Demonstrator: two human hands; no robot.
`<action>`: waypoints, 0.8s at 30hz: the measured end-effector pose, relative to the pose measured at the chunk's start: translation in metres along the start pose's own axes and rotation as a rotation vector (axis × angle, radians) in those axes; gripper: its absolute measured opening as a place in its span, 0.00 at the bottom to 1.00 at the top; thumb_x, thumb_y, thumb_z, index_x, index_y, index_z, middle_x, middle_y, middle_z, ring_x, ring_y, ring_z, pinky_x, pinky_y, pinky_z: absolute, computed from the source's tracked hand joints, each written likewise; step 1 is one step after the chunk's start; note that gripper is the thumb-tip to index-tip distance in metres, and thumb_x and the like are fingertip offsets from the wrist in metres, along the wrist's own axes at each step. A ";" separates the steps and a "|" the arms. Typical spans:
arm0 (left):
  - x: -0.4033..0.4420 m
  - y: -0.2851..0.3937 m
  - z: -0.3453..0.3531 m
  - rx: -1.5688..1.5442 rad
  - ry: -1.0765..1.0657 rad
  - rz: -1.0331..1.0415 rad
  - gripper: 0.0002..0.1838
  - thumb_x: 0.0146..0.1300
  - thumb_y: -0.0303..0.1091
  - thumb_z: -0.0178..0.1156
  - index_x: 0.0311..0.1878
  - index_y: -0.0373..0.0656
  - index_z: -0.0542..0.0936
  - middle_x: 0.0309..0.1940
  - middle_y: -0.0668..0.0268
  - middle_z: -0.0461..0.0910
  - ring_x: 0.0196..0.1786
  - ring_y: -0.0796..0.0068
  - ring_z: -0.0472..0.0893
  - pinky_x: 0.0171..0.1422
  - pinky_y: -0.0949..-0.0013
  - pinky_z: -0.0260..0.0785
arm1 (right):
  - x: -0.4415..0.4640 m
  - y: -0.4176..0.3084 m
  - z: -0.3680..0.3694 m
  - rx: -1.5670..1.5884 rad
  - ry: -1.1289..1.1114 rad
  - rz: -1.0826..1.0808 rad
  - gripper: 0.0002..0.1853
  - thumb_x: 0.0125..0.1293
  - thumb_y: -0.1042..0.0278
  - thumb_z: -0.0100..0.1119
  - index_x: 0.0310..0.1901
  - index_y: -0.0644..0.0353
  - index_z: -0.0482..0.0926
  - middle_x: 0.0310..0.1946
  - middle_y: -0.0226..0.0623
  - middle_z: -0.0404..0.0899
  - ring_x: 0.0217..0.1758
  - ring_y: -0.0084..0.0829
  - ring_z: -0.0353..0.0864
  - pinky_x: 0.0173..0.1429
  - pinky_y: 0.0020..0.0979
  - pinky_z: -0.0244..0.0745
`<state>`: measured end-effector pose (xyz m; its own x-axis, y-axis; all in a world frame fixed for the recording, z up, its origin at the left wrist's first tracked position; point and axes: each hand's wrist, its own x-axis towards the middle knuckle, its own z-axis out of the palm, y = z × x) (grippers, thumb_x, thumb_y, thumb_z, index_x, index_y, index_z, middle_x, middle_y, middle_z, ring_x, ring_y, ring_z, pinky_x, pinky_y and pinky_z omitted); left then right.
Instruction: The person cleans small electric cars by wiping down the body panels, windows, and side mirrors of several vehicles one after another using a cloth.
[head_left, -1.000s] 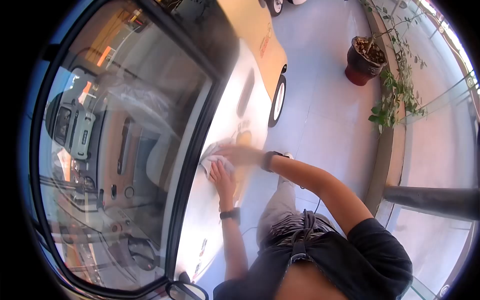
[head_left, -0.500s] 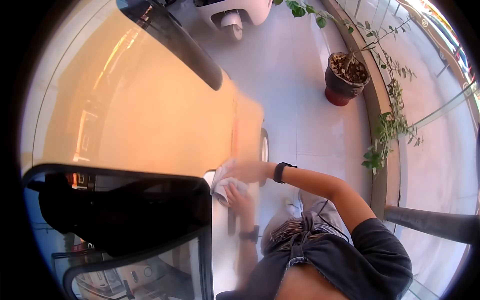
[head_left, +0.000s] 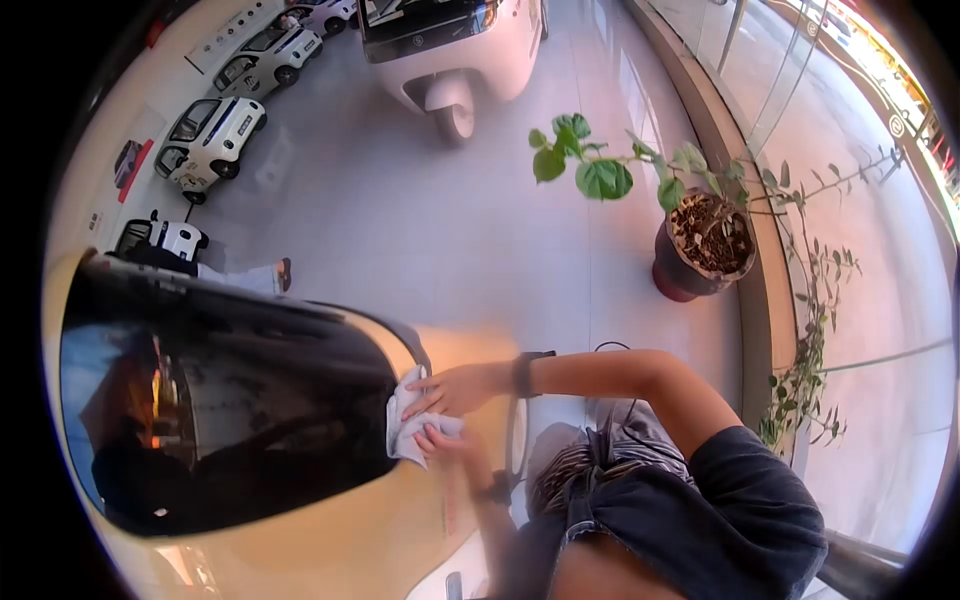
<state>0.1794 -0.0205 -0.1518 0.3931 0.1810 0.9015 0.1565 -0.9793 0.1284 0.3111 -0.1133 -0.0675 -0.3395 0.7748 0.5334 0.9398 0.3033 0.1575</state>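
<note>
A crumpled white cloth (head_left: 410, 425) lies against the near side edge of a dark glass window (head_left: 270, 410) on a pale yellow vehicle (head_left: 330, 535). My right hand (head_left: 447, 388) presses on the upper part of the cloth, fingers stretched over it. Just below, my left hand (head_left: 450, 440) grips the lower folds, with its fingertips showing on the fabric. Both hands are close together, and each wrist wears a dark band. The palms and the underside of the cloth are hidden.
A potted plant (head_left: 705, 245) with long trailing branches stands at right beside a low ledge (head_left: 765, 300) and glass panels. Ahead is a white three-wheeled vehicle (head_left: 455, 60). Small white cars (head_left: 212, 145) line the far left. A person's leg (head_left: 245, 278) shows beyond the glass.
The view has shifted forward along the yellow vehicle. My hands and the cloth have gone from the body beside a side window to the edge of the dark glass. More floor and cars now show.
</note>
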 end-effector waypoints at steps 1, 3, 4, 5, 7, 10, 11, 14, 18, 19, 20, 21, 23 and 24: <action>0.010 0.009 0.012 0.046 0.046 -0.023 0.27 0.56 0.31 0.56 0.59 0.39 0.62 0.62 0.45 0.57 0.62 0.41 0.59 0.62 0.41 0.46 | -0.001 0.016 0.000 0.019 0.041 -0.051 0.07 0.51 0.71 0.52 0.29 0.57 0.81 0.55 0.26 0.71 0.73 0.30 0.44 0.74 0.46 0.36; 0.017 0.024 0.027 0.121 0.111 -0.082 0.27 0.57 0.33 0.56 0.59 0.39 0.61 0.61 0.45 0.58 0.62 0.41 0.59 0.62 0.41 0.47 | -0.004 0.033 0.008 0.091 0.128 -0.105 0.08 0.52 0.71 0.51 0.30 0.57 0.81 0.53 0.27 0.72 0.73 0.31 0.45 0.74 0.46 0.39; 0.019 0.032 0.033 0.148 0.144 -0.126 0.27 0.57 0.34 0.57 0.59 0.38 0.61 0.61 0.45 0.58 0.61 0.41 0.60 0.62 0.41 0.48 | -0.008 0.036 0.016 0.085 0.132 -0.112 0.12 0.53 0.65 0.51 0.40 0.53 0.79 0.59 0.24 0.66 0.73 0.31 0.42 0.73 0.47 0.37; 0.024 0.039 0.048 0.181 0.135 -0.128 0.27 0.57 0.34 0.57 0.59 0.38 0.61 0.61 0.45 0.58 0.62 0.41 0.59 0.61 0.41 0.48 | -0.011 0.043 0.022 0.071 0.133 -0.123 0.19 0.54 0.60 0.50 0.49 0.49 0.76 0.64 0.22 0.60 0.74 0.31 0.39 0.73 0.48 0.35; 0.034 0.043 0.080 0.211 0.133 -0.130 0.28 0.57 0.34 0.57 0.60 0.38 0.61 0.61 0.45 0.58 0.62 0.42 0.59 0.62 0.41 0.48 | -0.016 0.058 0.051 0.089 0.146 -0.163 0.18 0.54 0.62 0.50 0.48 0.51 0.76 0.63 0.26 0.62 0.73 0.31 0.42 0.73 0.47 0.36; 0.037 0.052 0.103 0.335 0.060 -0.138 0.28 0.58 0.35 0.57 0.60 0.38 0.60 0.61 0.46 0.58 0.62 0.43 0.59 0.62 0.42 0.49 | -0.033 0.110 0.045 0.293 0.195 -0.257 0.15 0.55 0.68 0.48 0.42 0.63 0.77 0.57 0.38 0.67 0.70 0.33 0.52 0.72 0.42 0.43; 0.043 0.055 0.112 0.378 0.033 -0.138 0.28 0.58 0.35 0.57 0.60 0.38 0.60 0.61 0.46 0.58 0.62 0.43 0.59 0.62 0.42 0.49 | -0.040 0.130 0.041 0.349 0.206 -0.274 0.14 0.56 0.69 0.48 0.41 0.67 0.77 0.56 0.41 0.69 0.69 0.34 0.55 0.72 0.41 0.46; 0.091 0.061 0.206 0.279 0.049 -0.181 0.28 0.60 0.37 0.56 0.60 0.38 0.59 0.60 0.48 0.58 0.62 0.45 0.60 0.63 0.43 0.50 | -0.062 0.226 0.060 0.429 0.260 -0.106 0.16 0.54 0.69 0.49 0.43 0.69 0.75 0.57 0.43 0.67 0.65 0.40 0.60 0.67 0.40 0.56; 0.210 0.089 0.363 -0.039 0.155 -0.218 0.27 0.60 0.34 0.56 0.59 0.36 0.59 0.59 0.50 0.59 0.62 0.48 0.60 0.66 0.47 0.50 | -0.110 0.372 0.011 0.407 0.261 0.244 0.17 0.53 0.72 0.51 0.46 0.67 0.73 0.54 0.45 0.69 0.56 0.40 0.70 0.53 0.35 0.72; 0.230 0.099 0.396 -0.094 0.121 -0.203 0.27 0.60 0.33 0.57 0.59 0.36 0.59 0.59 0.50 0.59 0.63 0.49 0.60 0.66 0.48 0.50 | -0.128 0.406 0.000 0.344 0.255 0.279 0.17 0.54 0.73 0.50 0.46 0.67 0.73 0.54 0.45 0.69 0.56 0.40 0.70 0.53 0.35 0.72; 0.252 0.106 0.432 -0.158 0.094 -0.185 0.26 0.59 0.32 0.57 0.59 0.37 0.59 0.59 0.51 0.59 0.63 0.49 0.59 0.66 0.48 0.51 | -0.145 0.443 -0.012 0.270 0.248 0.314 0.17 0.54 0.73 0.50 0.47 0.67 0.73 0.54 0.46 0.69 0.55 0.41 0.71 0.52 0.36 0.72; 0.268 0.122 0.471 -0.243 0.064 -0.176 0.26 0.58 0.32 0.57 0.57 0.37 0.61 0.58 0.51 0.60 0.63 0.49 0.60 0.66 0.49 0.51 | -0.167 0.478 -0.024 0.191 0.240 0.346 0.17 0.54 0.73 0.50 0.47 0.67 0.73 0.54 0.46 0.69 0.55 0.41 0.71 0.52 0.36 0.72; 0.295 0.156 0.547 -0.427 -0.013 -0.168 0.24 0.57 0.35 0.58 0.55 0.37 0.64 0.56 0.51 0.63 0.61 0.48 0.61 0.64 0.49 0.53 | -0.222 0.533 -0.041 0.284 0.325 0.613 0.15 0.54 0.73 0.50 0.44 0.66 0.73 0.51 0.44 0.71 0.54 0.42 0.72 0.51 0.38 0.72; 0.307 0.170 0.575 -0.520 -0.068 -0.157 0.24 0.57 0.37 0.59 0.53 0.37 0.65 0.54 0.50 0.65 0.60 0.47 0.63 0.62 0.49 0.55 | -0.252 0.556 -0.052 0.223 0.326 0.624 0.14 0.54 0.72 0.51 0.43 0.65 0.73 0.49 0.44 0.72 0.53 0.42 0.72 0.52 0.37 0.72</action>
<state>0.8474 -0.0789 -0.0906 0.4612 0.3169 0.8288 -0.2442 -0.8527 0.4619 0.9215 -0.1689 -0.0707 0.3173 0.6467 0.6936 0.9120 -0.0075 -0.4102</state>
